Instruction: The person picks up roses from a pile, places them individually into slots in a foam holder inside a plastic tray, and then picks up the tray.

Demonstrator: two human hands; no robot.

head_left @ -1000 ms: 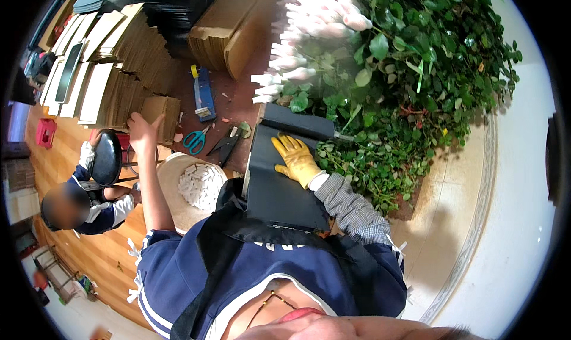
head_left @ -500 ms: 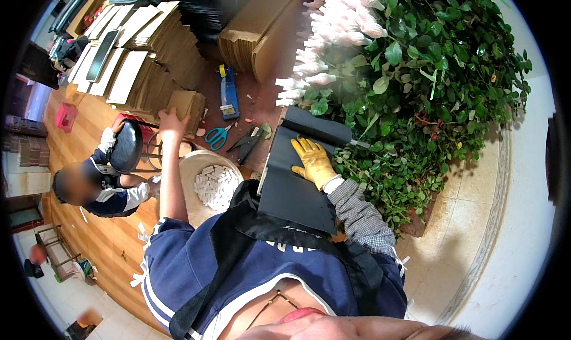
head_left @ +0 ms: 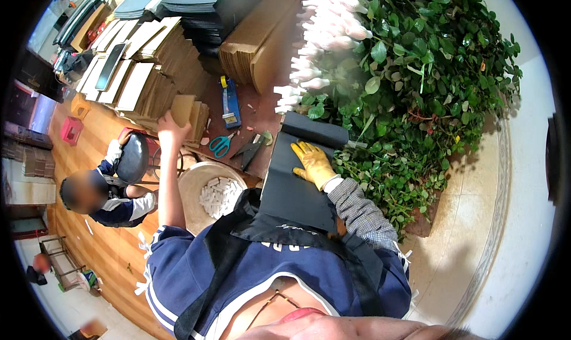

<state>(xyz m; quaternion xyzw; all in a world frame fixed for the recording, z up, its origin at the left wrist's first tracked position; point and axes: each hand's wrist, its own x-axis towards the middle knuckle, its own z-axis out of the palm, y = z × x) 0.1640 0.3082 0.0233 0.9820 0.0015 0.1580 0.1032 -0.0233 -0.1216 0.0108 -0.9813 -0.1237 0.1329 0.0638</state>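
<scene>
above wooden flooring (head_left: 114, 251), a reddish table (head_left: 263, 105) bears stacked cardboard (head_left: 197, 121).

Black sheet (head_left: 291, 191); checked grey sleeve (head_left: 360, 204)

A reddish table (head_left: 262, 118) bears cardboard pieces (head_left: 184, 107), teal scissors (head_left: 220, 146) and a tape dispenser (head_left: 231, 105).

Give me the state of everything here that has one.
Left hand: bare, at cardboard pieces
Right hand: gloved, flat on black sheet
Bucket: uncovered, holding white pieces
Teal scissors: lying down, open or shut unclear
Phone: screen dark
Flower heads: netted
</scene>
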